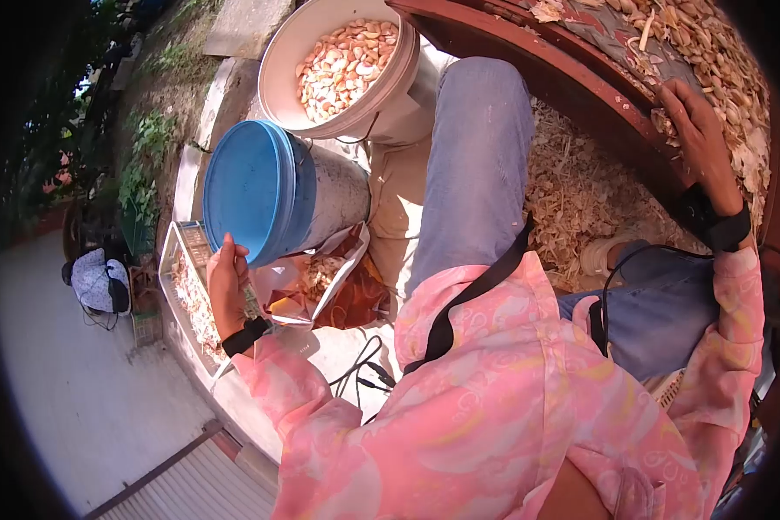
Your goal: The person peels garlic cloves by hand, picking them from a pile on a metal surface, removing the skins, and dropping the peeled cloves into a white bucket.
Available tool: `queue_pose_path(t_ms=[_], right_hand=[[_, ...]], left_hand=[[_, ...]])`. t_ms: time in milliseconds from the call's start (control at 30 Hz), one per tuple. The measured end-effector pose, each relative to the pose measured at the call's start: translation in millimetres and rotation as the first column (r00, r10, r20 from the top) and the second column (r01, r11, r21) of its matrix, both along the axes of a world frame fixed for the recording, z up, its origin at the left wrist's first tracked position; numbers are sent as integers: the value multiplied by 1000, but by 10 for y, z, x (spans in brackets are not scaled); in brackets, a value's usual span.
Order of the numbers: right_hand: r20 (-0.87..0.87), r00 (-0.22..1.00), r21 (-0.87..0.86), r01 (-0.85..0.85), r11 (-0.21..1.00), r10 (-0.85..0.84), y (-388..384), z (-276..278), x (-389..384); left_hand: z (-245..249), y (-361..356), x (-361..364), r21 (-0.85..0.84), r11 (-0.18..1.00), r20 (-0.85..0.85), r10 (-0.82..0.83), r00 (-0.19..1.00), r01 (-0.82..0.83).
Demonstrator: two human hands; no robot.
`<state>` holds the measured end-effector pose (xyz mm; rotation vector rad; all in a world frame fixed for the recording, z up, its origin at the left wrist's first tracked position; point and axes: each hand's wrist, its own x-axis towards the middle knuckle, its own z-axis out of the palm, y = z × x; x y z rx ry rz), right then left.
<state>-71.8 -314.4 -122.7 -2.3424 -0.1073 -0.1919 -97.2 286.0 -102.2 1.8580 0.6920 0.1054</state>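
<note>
My left hand [227,286] is raised beside the lower rim of a blue-lined bucket [251,195], its fingers pinched together; whatever is between the fingertips is too small to make out. Over the edge of a dark red wooden table [563,74], my right hand [700,134] curls its fingers around a clump of dry papery skins [662,123]. A heap of what look like garlic cloves [728,52] spreads over the tabletop next to that hand. Beyond the blue bucket, a white bucket [273,74] holds many pale cloves [347,69].
Below the left hand is a plastic basket [172,260] with skins inside. An open printed bag [351,277] leans by the blue bucket. Black cables [360,373] lie on the ground. Loose skins [572,191] cover the floor under the table. A patterned bag [100,282] sits farther left.
</note>
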Motion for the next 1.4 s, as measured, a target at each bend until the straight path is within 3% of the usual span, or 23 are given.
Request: queue_pose_path(t_ms=[67, 133, 200, 233, 267, 300, 333, 367, 400, 467, 533, 633, 700, 733, 800, 833, 967, 1033, 1100, 1200, 1267, 1333, 1400], right_hand=[[-17, 1000, 16, 13, 1000, -13, 15, 18, -10], [0, 1000, -12, -28, 1000, 28, -8, -42, 10], [-20, 995, -30, -95, 995, 94, -35, -102, 17], [-19, 996, -37, -85, 996, 85, -33, -108, 16], [-47, 995, 14, -86, 996, 86, -12, -104, 16], [-72, 995, 48, -66, 997, 69, -22, -78, -3], [45, 998, 2, -31, 1000, 31, 28, -59, -26], [61, 998, -75, 2, 997, 3, 61, 44, -55], [69, 998, -78, 15, 997, -10, 47, 35, -60], [53, 997, -28, 56, 998, -54, 125, 148, -66], [23, 997, -84, 72, 994, -70, 157, 175, -51], [17, 993, 19, 113, 993, -114, 225, 225, -73], [73, 987, 130, 133, 983, -144, 203, 180, -53], [117, 978, 239, 138, 961, -170, 176, 179, -58], [33, 982, 291, 169, 942, -187, 107, 266, -153], [69, 981, 247, 158, 956, -180, 107, 318, -195], [97, 989, 108, 97, 989, -107, 54, 176, -211], [142, 985, 33, 90, 995, -94, 46, 142, -222], [133, 990, -273, 71, 959, -35, 36, 161, -258], [36, 999, -234, -14, 972, 23, -18, 182, -297], [15, 1000, -241, -20, 970, 24, -108, 270, -276], [0, 999, -254, -31, 967, 32, -133, 307, -247], [152, 982, -266, 147, 953, -109, -120, 287, -237]], left_hand=[[-16, -79, -162, -79, 979, -370, -203, 907, 187], [-317, 241, -254, -97, 971, -427, -239, 872, 219], [-688, 333, -285, 351, 884, -502, -99, 859, 308], [-747, 252, -288, 584, 706, -530, -43, 847, 401], [-748, 172, -337, 758, 367, -581, 3, 814, 539], [-774, 128, -312, 838, 319, -404, -183, 896, 443], [-558, -127, -165, 681, 601, -298, -295, 908, 419], [-466, -375, 21, 526, 765, -229, -294, 928, 372], [-555, -375, 271, 328, 827, -94, -452, 887, 456], [-120, -1577, 503, 238, 814, 79, -560, 825, 530], [127, -2675, 527, 87, 687, 256, -716, 650, 722], [118, -3846, 462, -45, 329, 434, -844, 316, 943], [-161, -4431, 491, 14, 324, 687, -691, 226, 946], [-200, -4474, 517, 20, 312, 689, -693, 213, 950], [-228, -4551, 568, -343, 356, 597, -632, 494, 869], [-222, -4551, 583, -469, 315, 577, -598, 557, 825], [-231, -4602, 639, -652, 224, 555, -511, 657, 725], [-246, -4629, 616, -615, 247, 554, -541, 633, 749], [-263, -4659, 607, -582, 258, 555, -568, 608, 771], [-300, -4615, 620, -431, 289, 537, -680, 500, 855], [-288, -4572, 718, -570, 65, 541, -721, 433, 819], [-316, -4543, 792, -562, 14, 546, -745, 384, 827], [-278, -4574, 789, -551, -38, 553, -765, 330, 834]])
